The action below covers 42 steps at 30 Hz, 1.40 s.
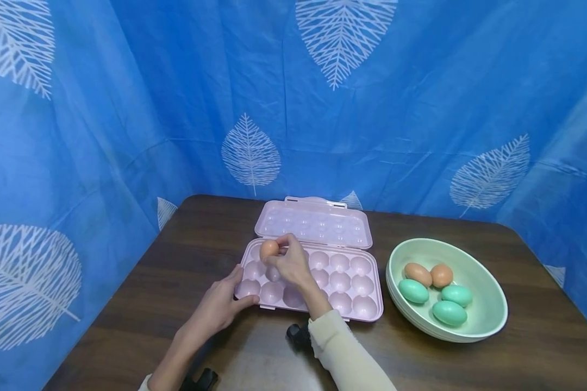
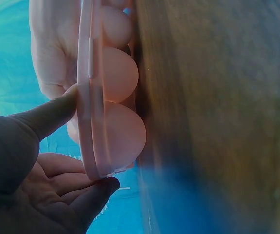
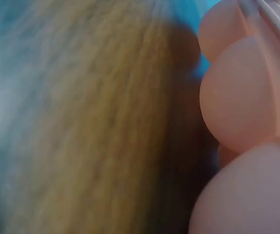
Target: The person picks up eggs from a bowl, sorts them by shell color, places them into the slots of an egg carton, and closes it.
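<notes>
A pink plastic egg box (image 1: 339, 290) lies on the table with its lid (image 1: 318, 222) folded back behind it. My left hand (image 1: 220, 301) grips the box's front left corner, thumb at the front rim and fingers along the left side. The left wrist view shows that thumb (image 2: 52, 114) against the rim, above the rounded cups (image 2: 122, 134). Between thumb and fingers, my right hand (image 1: 293, 263) pinches a brown egg (image 1: 269, 249) over the cups at the back left. In the right wrist view only the cups' undersides (image 3: 242, 97) show; the hand is out of sight.
To the right of the box stands a pale green bowl (image 1: 489, 304). Inside it are two brown eggs (image 1: 442, 276) and three green eggs (image 1: 450, 313). A blue curtain (image 1: 191, 92) with white leaf prints hangs behind the brown wooden table (image 1: 200, 233).
</notes>
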{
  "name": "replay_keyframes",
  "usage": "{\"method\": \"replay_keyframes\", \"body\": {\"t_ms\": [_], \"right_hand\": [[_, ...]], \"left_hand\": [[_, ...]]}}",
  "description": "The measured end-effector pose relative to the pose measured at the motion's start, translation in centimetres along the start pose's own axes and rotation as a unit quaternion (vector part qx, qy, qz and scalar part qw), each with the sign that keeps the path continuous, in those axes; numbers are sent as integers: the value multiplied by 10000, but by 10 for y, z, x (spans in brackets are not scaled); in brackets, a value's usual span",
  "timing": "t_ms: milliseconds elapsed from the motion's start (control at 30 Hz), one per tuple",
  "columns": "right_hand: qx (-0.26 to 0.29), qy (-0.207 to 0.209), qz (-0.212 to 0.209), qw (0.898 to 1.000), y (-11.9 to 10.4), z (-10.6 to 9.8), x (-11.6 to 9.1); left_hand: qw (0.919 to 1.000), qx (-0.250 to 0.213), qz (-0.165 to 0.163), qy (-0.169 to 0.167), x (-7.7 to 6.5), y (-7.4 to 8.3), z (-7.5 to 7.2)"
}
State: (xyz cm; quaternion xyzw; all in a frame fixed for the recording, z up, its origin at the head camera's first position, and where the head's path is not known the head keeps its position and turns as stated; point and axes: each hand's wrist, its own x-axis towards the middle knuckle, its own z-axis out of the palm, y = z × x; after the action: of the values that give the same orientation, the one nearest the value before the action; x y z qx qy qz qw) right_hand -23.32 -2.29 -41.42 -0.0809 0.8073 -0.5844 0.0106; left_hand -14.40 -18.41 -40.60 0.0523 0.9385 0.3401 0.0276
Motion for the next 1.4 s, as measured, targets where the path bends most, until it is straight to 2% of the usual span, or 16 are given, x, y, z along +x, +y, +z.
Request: {"method": "replay_keyframes", "body": {"t_ms": [233,400,533,733,1033,1400], "right_hand": [[396,-224,-24,9990,2,5,4],[407,-285,68,9987,3,8,8],[297,-206,147,9992,3,11,11],[59,-81,-9,9999,1,16,13],[-591,66,-249,9979,-1,23,13],[-838,208,-248,9960,-1,28,15]], "left_hand": [[10000,-59,-29,-5,-1,0,1],[9999,-99,-10,42,-1,0,2],[10000,-72,-27,23,0,0,4],[10000,-69,-19,65,-1,-1,3],[9999,-60,32,101,-2,-2,1],[10000,-19,-50,32,-1,-1,0]]}}
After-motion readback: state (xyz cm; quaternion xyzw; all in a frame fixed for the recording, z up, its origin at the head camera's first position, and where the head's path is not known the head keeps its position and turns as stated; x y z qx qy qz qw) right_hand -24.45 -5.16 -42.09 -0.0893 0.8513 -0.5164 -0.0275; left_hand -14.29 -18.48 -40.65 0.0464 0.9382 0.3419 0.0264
